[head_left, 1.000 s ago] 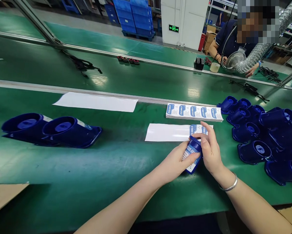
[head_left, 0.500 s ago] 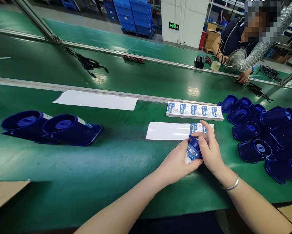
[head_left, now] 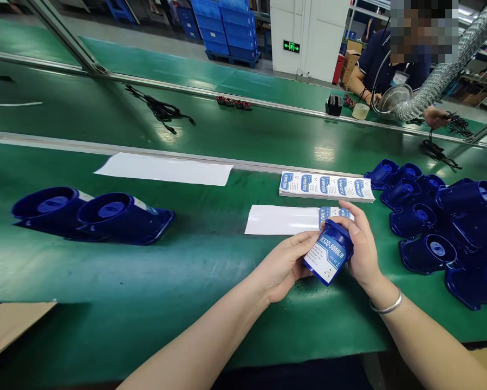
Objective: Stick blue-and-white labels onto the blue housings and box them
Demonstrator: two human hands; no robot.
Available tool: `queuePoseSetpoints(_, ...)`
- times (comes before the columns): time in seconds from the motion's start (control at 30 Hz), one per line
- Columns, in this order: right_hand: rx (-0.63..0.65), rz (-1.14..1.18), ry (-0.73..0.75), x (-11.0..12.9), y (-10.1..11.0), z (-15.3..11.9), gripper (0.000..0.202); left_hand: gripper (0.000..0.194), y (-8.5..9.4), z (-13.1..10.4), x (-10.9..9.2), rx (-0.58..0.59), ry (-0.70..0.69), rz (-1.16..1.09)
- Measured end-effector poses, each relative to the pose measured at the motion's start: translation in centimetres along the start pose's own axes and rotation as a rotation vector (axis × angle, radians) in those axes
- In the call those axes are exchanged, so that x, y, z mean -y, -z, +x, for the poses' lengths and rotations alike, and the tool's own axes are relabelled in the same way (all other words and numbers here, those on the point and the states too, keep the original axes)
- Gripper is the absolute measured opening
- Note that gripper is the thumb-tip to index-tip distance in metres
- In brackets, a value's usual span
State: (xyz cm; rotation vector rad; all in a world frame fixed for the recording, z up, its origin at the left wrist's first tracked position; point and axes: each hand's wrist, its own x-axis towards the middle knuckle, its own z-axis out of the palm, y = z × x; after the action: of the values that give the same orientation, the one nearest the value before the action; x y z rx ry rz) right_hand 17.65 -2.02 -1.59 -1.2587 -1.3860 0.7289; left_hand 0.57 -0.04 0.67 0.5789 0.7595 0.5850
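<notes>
Between my hands is a blue plastic housing [head_left: 329,253] with a white and blue label facing me. My left hand [head_left: 286,264] grips its left side, and my right hand [head_left: 360,246] is wrapped round its right side and top. Just beyond lies a label sheet [head_left: 281,219], its left part blank white and some labels at its right end, partly hidden by my fingers. Behind that sits a stack of label sheets [head_left: 326,186]. Several more blue housings [head_left: 428,249] are heaped to the right of my right hand.
Two blue housings [head_left: 105,214] lie at the left on the green table [head_left: 166,303]. A blank white sheet [head_left: 166,168] rests near the metal rail. Cardboard [head_left: 13,325] is at the lower left. Across the rail are black cables [head_left: 157,108] and a person [head_left: 373,65] beside a flexible duct.
The housing in my hands has turned and tilted, so more of its label shows. My left thumb has moved off its front. The person across has moved a hand right.
</notes>
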Motion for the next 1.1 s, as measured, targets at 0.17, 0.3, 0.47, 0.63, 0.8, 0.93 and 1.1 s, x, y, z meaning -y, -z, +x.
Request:
queuePoseSetpoints(0.17,-0.047,0.113,-0.011,0.6,-0.2,-0.1,0.047,0.036,-0.1,-0.2,0.0,-0.006,-0.050,0.000)
queuePoseSetpoints(0.3,-0.063,0.095,0.037,0.9,-0.1,-0.1,0.050,0.040,0.1,-0.3,-0.1,-0.002,-0.088,0.044)
queuePoseSetpoints(0.47,-0.063,0.047,0.034,1.0,0.0,-0.1,0.050,0.045,-0.1,-0.4,0.0,0.068,-0.176,0.229)
queuePoseSetpoints(0.63,-0.059,-0.027,-0.041,1.5,-0.4,-0.1,0.048,0.055,-1.1,-0.7,0.1,-0.005,-0.300,0.632)
queuePoseSetpoints(0.8,-0.070,-0.003,-0.070,1.5,-0.6,0.1,0.049,0.062,-1.3,-0.8,-0.1,-0.029,-0.308,0.770)
queuePoseSetpoints(0.93,-0.087,-0.014,-0.112,0.9,-0.3,0.5,0.045,0.064,-0.4,-0.3,-0.1,0.032,-0.214,0.470)
queuePoseSetpoints(1.1,-0.075,0.118,-0.049,0.1,0.0,0.6,0.046,0.046,0.4,0.4,0.0,-0.021,-0.081,0.074)
